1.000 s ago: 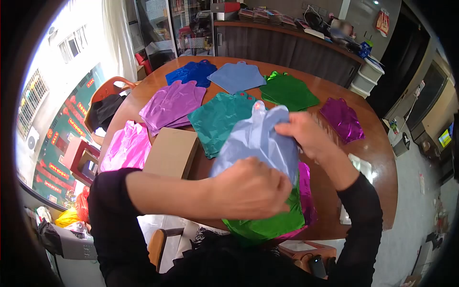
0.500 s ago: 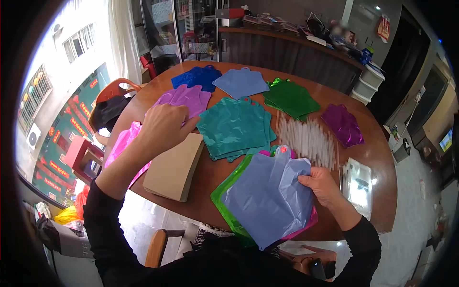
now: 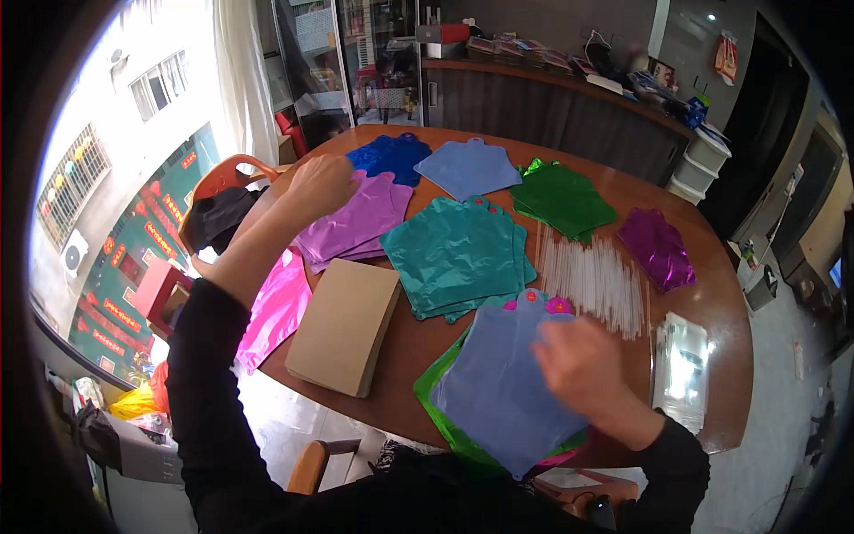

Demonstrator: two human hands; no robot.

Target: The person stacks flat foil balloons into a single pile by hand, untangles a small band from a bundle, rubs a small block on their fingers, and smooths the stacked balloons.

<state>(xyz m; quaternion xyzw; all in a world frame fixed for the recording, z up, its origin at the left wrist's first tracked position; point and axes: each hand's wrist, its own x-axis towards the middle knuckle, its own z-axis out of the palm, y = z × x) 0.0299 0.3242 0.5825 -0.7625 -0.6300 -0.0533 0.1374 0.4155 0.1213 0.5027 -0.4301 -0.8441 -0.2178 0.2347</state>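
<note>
Curled fingers show on your left hand [image 3: 322, 187], beyond the brown stack [image 3: 345, 327]; you cannot tell whether they hold anything. Your right hand [image 3: 578, 360], right of the brown stack, is blurred above the near light-blue sheet [image 3: 498, 383], so its grip cannot be told.

Far left of the brown stack, red signs [image 3: 189, 160] bear marks too small for you to read. One pink pile [image 3: 277, 311] lies just left of it; beyond it you have one lilac pile [image 3: 365, 214] and one dark-blue pile [image 3: 396, 158]. Right of it comes one teal pile [image 3: 458, 258], then the near sheet, tab pointing away from you, long axis running the same way, over a green sheet [image 3: 460, 442]. Farther right of the brown stack, you see one dark-green pile [image 3: 565, 203], many clear sticks [image 3: 592, 280], and one magenta pile [image 3: 656, 249].
</note>
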